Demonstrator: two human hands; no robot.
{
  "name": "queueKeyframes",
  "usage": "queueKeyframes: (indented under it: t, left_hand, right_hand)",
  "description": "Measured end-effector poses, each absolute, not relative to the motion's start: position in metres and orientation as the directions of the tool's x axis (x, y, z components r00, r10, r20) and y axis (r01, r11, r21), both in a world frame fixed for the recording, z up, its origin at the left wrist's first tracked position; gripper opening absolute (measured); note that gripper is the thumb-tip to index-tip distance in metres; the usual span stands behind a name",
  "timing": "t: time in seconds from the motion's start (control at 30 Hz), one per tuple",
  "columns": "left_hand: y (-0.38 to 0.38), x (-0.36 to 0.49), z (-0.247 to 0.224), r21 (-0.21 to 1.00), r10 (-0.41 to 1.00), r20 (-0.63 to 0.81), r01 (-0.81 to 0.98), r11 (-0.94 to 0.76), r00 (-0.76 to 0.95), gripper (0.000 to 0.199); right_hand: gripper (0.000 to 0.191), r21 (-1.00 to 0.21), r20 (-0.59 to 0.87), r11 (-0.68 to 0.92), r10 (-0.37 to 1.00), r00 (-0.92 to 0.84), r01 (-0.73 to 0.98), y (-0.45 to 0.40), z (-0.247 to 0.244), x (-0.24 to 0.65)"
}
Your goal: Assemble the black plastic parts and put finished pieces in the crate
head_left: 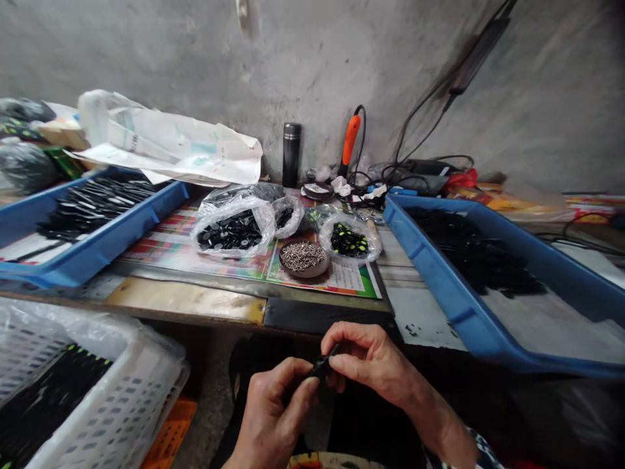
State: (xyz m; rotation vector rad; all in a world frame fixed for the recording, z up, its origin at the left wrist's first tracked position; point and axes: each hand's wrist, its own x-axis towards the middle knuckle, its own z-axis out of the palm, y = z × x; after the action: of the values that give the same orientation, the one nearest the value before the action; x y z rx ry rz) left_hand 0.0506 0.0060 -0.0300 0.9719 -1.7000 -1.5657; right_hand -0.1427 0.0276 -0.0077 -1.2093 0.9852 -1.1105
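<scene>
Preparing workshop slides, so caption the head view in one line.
The left hand and right hand pinch a black part above a bench holding blue trays.

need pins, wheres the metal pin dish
In the head view, the dish of metal pins sits mid-table on the printed mat, right of the bag of black discs and left of the green-dotted bag.

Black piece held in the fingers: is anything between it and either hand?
Nothing visible stands in the way: the left hand and right hand both pinch the small black piece directly, with nothing showing between them.
</scene>
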Motion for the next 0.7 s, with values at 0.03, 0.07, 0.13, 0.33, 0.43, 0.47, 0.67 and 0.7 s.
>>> queueKeyframes:
  t: [0.03,0.07,0.13,0.33,0.43,0.47,0.67,0.7]
  left_hand:
    - [0.007,0.051,-0.030,0.994,-0.848,-0.040,-0.109,0.021,-0.528,0.028]
    - [0.008,0.051,-0.030,0.994,-0.846,-0.052,-0.109,0.007,-0.531,0.027]
    - [0.009,0.050,-0.030,0.995,-0.838,-0.080,-0.088,-0.038,-0.541,0.027]
    - [0.011,0.044,-0.037,0.945,-0.784,-0.223,0.067,-0.319,-0.580,0.040]
    - [0.011,0.041,-0.039,0.894,-0.749,-0.284,0.117,-0.433,-0.598,0.046]
    - [0.012,0.040,-0.039,0.878,-0.740,-0.298,0.130,-0.460,-0.603,0.048]
    - [0.014,0.036,-0.033,0.823,-0.716,-0.369,0.150,-0.547,-0.592,0.053]
    - [0.014,0.036,-0.035,0.818,-0.718,-0.376,0.154,-0.554,-0.587,0.052]
  right_hand:
    - [0.015,-0.998,0.017,-0.006,-0.984,0.178,0.061,0.029,-0.006,-0.144]
    - [0.015,-0.999,0.043,-0.042,-0.987,0.154,0.011,0.029,-0.005,-0.144]
    - [0.018,-0.993,0.097,-0.105,-0.989,0.115,-0.058,0.031,-0.002,-0.144]
    - [0.025,-0.995,0.092,-0.096,-0.993,0.072,-0.042,0.035,-0.006,-0.134]
    - [0.028,-0.995,0.081,-0.081,-0.997,0.004,-0.055,0.038,-0.015,-0.128]
    - [0.029,-0.995,0.081,-0.080,-0.997,-0.006,-0.053,0.039,-0.018,-0.127]
    - [0.032,-0.996,0.064,-0.064,-0.998,0.006,-0.062,0.042,-0.026,-0.126]
    - [0.033,-0.996,0.059,-0.059,-0.998,0.007,-0.061,0.041,-0.026,-0.126]
